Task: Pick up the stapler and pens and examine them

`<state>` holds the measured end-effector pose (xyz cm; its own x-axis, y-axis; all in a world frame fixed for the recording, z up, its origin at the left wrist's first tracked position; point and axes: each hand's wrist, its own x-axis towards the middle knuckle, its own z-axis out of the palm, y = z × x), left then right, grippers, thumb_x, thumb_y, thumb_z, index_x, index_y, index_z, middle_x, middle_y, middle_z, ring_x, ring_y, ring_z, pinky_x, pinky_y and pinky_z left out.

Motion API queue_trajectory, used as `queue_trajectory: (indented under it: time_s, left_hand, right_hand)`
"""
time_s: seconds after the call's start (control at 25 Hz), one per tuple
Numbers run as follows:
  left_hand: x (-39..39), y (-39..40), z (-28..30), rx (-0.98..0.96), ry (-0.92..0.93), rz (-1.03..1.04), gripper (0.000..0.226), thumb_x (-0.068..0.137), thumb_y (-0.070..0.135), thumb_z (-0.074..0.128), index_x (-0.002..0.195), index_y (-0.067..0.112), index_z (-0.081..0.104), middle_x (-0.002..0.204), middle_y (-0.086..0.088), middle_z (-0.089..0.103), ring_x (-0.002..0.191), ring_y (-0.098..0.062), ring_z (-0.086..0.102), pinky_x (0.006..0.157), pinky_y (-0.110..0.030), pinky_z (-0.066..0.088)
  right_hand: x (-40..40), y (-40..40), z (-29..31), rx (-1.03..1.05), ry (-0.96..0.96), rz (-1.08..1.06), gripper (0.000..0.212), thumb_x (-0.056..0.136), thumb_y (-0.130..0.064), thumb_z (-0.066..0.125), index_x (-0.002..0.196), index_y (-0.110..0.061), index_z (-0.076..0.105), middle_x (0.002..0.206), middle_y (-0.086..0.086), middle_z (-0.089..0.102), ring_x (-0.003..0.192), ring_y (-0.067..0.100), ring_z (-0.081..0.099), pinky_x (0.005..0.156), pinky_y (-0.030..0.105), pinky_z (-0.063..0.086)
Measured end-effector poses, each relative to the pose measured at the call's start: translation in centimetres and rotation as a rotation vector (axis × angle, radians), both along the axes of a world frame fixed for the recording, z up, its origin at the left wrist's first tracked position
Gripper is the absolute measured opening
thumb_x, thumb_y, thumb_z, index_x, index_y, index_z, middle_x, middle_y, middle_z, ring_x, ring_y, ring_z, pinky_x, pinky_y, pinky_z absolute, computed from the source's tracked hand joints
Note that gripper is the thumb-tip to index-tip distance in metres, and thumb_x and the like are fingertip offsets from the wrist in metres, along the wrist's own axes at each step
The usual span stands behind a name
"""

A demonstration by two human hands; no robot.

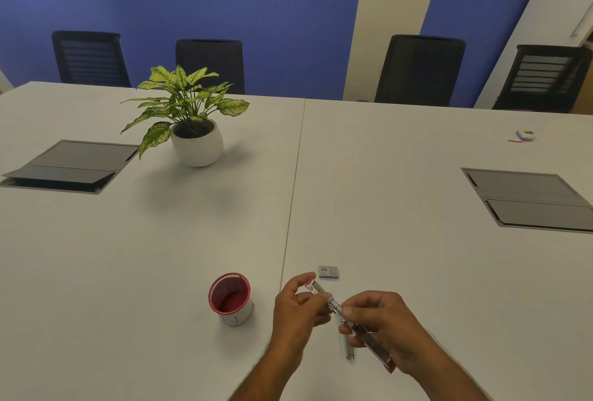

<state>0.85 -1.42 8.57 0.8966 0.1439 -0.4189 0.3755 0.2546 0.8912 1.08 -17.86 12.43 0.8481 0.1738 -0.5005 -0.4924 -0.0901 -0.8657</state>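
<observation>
Holding the opened stapler (348,317) between us, our left hand (296,307) pinches its upper arm while our right hand (380,327) grips the red base. We should keep the hinge spread wide. Just beyond the left fingertips lies what looks like a staple box (329,272); a red cup (230,299) stands leftward.

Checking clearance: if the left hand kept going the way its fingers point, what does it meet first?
Probably the small box, lying just beyond the left hand, which holds the opened stapler. Depth is unclear from this one view.
</observation>
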Motion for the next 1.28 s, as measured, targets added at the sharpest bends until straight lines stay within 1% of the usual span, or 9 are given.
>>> queue_trajectory:
  time_s: [0.12, 0.4, 0.56, 0.68, 0.76, 0.84, 0.92, 1.04, 1.28]
  left_hand:
    - [0.2, -0.5, -0.1, -0.017, 0.04, 0.064, 0.045, 0.079, -0.003, 0.067, 0.118, 0.018, 0.06, 0.07, -0.011, 0.072, 0.059, -0.016, 0.067, 0.072, -0.038, 0.062]
    - [0.3, -0.5, 0.2, -0.015, 0.062, 0.07, 0.047, 0.077, -0.002, 0.07, 0.118, 0.019, 0.06, 0.081, -0.018, 0.075, 0.065, -0.021, 0.068, 0.073, -0.037, 0.062]
    - [0.3, -0.6, 0.5, -0.183, 0.116, 0.117, 0.025, 0.089, 0.025, 0.064, 0.114, 0.019, 0.064, 0.095, -0.019, 0.075, 0.078, -0.027, 0.07, 0.071, -0.037, 0.057]
    - [0.6, -0.8, 0.6, -0.537, 0.199, 0.272, 0.043, 0.097, 0.049, 0.045, 0.113, 0.016, 0.066, 0.106, -0.019, 0.074, 0.099, -0.033, 0.069, 0.085, -0.045, 0.055]
    - [0.9, -1.0, 0.9, -0.707, 0.221, 0.315, 0.052, 0.099, 0.051, 0.037, 0.116, 0.012, 0.067, 0.111, -0.018, 0.073, 0.107, -0.035, 0.066, 0.087, -0.046, 0.054]
    - [1.0, -1.2, 1.2, -0.782, 0.231, 0.308, 0.054, 0.101, 0.048, 0.036, 0.117, 0.007, 0.067, 0.115, -0.019, 0.072, 0.108, -0.035, 0.066, 0.087, -0.045, 0.055]
    - [1.1, -1.4, 1.6, -0.829, 0.228, 0.285, 0.055, 0.101, 0.045, 0.034, 0.118, 0.003, 0.066, 0.115, -0.02, 0.071, 0.107, -0.035, 0.067, 0.089, -0.044, 0.054]
    - [1.3, -1.4, 2.0, -0.889, 0.201, 0.245, 0.056, 0.102, 0.044, 0.033, 0.12, 0.001, 0.064, 0.112, -0.02, 0.072, 0.099, -0.034, 0.072, 0.083, -0.043, 0.057]
    - [1.6, -1.6, 2.3, -0.963, 0.185, 0.242, 0.054, 0.101, 0.042, 0.038, 0.121, -0.002, 0.062, 0.108, -0.022, 0.073, 0.088, -0.035, 0.075, 0.065, -0.04, 0.063]
  right_hand:
    - [-0.2, 0.1, 0.0, -0.008, -0.015, 0.0, 0.008, 0.077, -0.006, 0.076, 0.084, 0.0, 0.075, 0.079, 0.022, 0.073, 0.079, 0.036, 0.073, 0.064, 0.036, 0.058]
    - [-0.3, 0.3, 0.4, -0.02, -0.028, -0.001, 0.01, 0.077, -0.008, 0.077, 0.085, -0.001, 0.076, 0.084, 0.025, 0.073, 0.084, 0.039, 0.073, 0.066, 0.037, 0.059]
    - [-0.3, 0.4, 0.4, -0.038, -0.078, 0.014, 0.012, 0.072, -0.007, 0.082, 0.082, -0.004, 0.077, 0.085, 0.022, 0.075, 0.075, 0.03, 0.073, 0.067, 0.037, 0.06]
    - [-1.0, 1.3, 0.1, -0.204, -0.274, 0.029, 0.014, 0.066, -0.013, 0.087, 0.076, -0.021, 0.081, 0.081, 0.003, 0.078, 0.074, 0.023, 0.073, 0.069, 0.036, 0.061]
    - [-1.7, 2.0, -0.1, -0.354, -0.479, 0.107, 0.02, 0.064, -0.027, 0.086, 0.074, -0.043, 0.078, 0.085, -0.021, 0.076, 0.085, 0.017, 0.072, 0.075, 0.029, 0.061]
    - [-2.3, 2.3, -0.3, -0.524, -0.754, 0.204, 0.023, 0.064, -0.041, 0.08, 0.083, -0.054, 0.073, 0.095, -0.044, 0.065, 0.09, 0.004, 0.071, 0.075, 0.018, 0.059]
    - [-2.3, 2.2, -0.8, -0.716, -1.018, 0.247, 0.03, 0.063, -0.043, 0.078, 0.093, -0.045, 0.073, 0.11, -0.033, 0.067, 0.085, -0.001, 0.069, 0.072, 0.019, 0.058]
    - [-1.8, 2.0, -1.3, -0.829, -1.266, 0.265, 0.038, 0.065, -0.027, 0.082, 0.1, -0.036, 0.067, 0.114, -0.009, 0.073, 0.085, 0.013, 0.071, 0.068, 0.024, 0.059]
    - [-1.1, 1.6, -2.0, -0.976, -1.513, 0.261, 0.02, 0.07, -0.009, 0.079, 0.087, -0.017, 0.077, 0.115, 0.001, 0.074, 0.086, 0.022, 0.07, 0.069, 0.031, 0.06]
